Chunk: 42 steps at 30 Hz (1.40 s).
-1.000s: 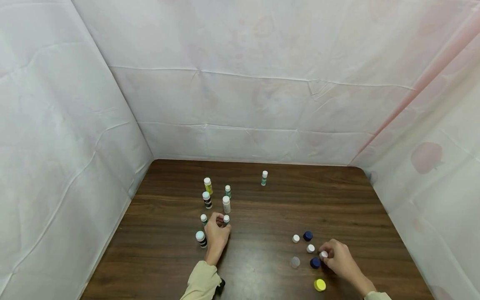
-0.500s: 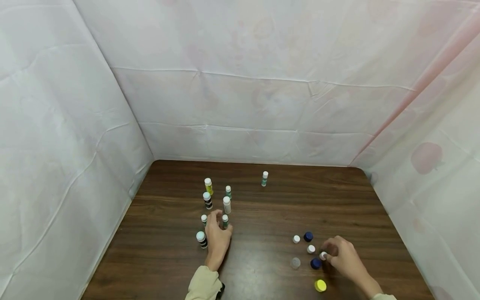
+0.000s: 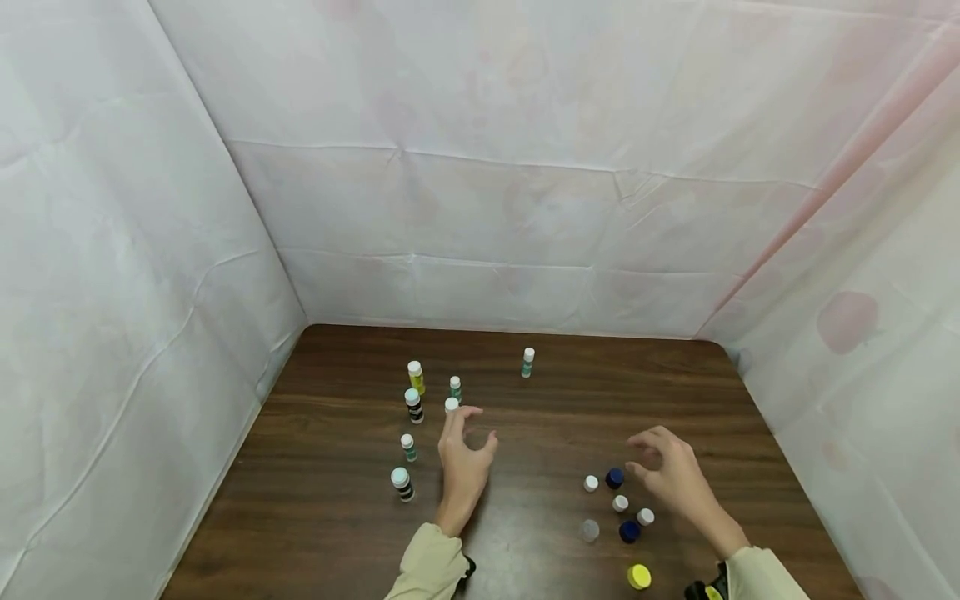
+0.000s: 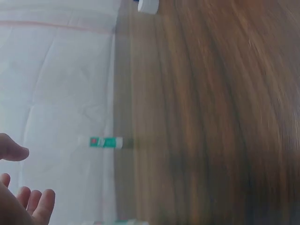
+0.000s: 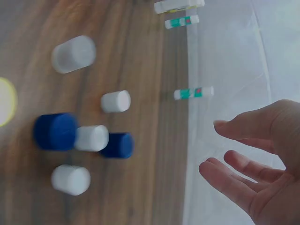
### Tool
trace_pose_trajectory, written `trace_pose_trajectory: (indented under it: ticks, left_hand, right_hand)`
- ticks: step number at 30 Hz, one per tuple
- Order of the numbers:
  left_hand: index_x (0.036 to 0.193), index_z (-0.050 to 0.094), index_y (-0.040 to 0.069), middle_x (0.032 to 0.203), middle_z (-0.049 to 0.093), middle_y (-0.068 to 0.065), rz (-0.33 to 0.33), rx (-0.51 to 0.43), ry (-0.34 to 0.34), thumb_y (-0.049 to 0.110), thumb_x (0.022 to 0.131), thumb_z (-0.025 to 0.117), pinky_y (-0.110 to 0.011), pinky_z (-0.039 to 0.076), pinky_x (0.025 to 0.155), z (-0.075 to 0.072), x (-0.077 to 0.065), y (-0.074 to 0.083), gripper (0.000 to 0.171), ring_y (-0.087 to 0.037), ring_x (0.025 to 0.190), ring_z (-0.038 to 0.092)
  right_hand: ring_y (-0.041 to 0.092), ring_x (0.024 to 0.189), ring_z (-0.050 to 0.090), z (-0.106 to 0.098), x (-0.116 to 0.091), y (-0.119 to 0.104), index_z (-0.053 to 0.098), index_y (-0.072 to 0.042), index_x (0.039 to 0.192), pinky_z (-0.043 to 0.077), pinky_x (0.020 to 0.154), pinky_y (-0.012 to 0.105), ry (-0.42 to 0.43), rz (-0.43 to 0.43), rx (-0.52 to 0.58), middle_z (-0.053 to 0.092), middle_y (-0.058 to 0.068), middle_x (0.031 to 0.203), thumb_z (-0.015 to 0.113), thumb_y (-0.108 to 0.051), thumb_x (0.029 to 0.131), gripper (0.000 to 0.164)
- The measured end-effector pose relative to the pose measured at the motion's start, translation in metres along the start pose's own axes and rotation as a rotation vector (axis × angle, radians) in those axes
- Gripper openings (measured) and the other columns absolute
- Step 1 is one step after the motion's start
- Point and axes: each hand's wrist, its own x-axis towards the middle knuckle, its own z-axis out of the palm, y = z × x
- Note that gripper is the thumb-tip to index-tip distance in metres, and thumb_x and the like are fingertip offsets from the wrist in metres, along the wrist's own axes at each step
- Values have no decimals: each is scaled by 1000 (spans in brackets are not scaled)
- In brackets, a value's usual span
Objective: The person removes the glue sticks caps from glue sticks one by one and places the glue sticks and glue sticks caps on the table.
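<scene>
My left hand is over the table with its fingers spread and gently curved, thumb and forefinger apart, nothing seen between them. It partly covers a white bottle; a small green-labelled bottle nearby is hidden from the head view. To its left stand a small green-labelled bottle and a black-labelled, white-capped bottle. My right hand, fingers parted and holding nothing, hovers beyond a white cap and a dark blue cap. The right wrist view shows its thumb apart from the fingers.
Farther back stand a yellow bottle, another black-labelled bottle, a green-labelled bottle and a lone one. Loose caps on the right include a yellow cap and a translucent cap. White cloth walls enclose the table.
My left hand has moved away to the right from beside the small green-labelled bottle. My right hand has let go of the white cap, which stays on the table, and has risen away from it.
</scene>
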Motion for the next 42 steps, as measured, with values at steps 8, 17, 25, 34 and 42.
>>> trace_pose_trajectory:
  ticks: [8,17,25,34,42]
  left_hand:
    - [103,61,10,101,60,-13,-177,-93,-56,-6,69,73,-47,54,75,35,0,-11,40,-30,96,58]
    - [104,61,11,98,61,-5,-230,-147,-90,0,71,76,-51,53,75,61,14,-33,39,-35,91,60]
    - [107,60,6,102,62,-12,-219,-217,-81,-4,71,77,-53,52,74,82,22,-54,41,-39,96,58]
    - [106,61,6,103,61,-16,-248,-229,-76,-3,68,78,-55,51,77,88,36,-72,42,-43,99,56]
    - [108,59,-3,106,59,-26,-264,-231,-112,-9,68,75,-55,49,79,91,47,-86,44,-46,100,54]
  right_hand:
    - [20,75,63,5,40,-15,69,-8,96,55,64,39,8,-104,17,60,5,92,79,3,70,30]
    - [19,73,62,15,80,-18,69,-9,97,53,62,31,-13,-133,73,59,3,92,79,1,72,28]
    - [28,74,63,29,106,-16,68,-5,99,54,63,39,-37,-135,147,59,7,93,78,0,73,28]
    - [17,73,60,48,133,-17,68,-7,102,52,63,31,-95,-88,131,59,10,100,77,-5,77,27]
    - [18,75,59,58,155,-22,67,-7,105,53,65,32,-115,-78,146,58,12,104,75,-3,78,29]
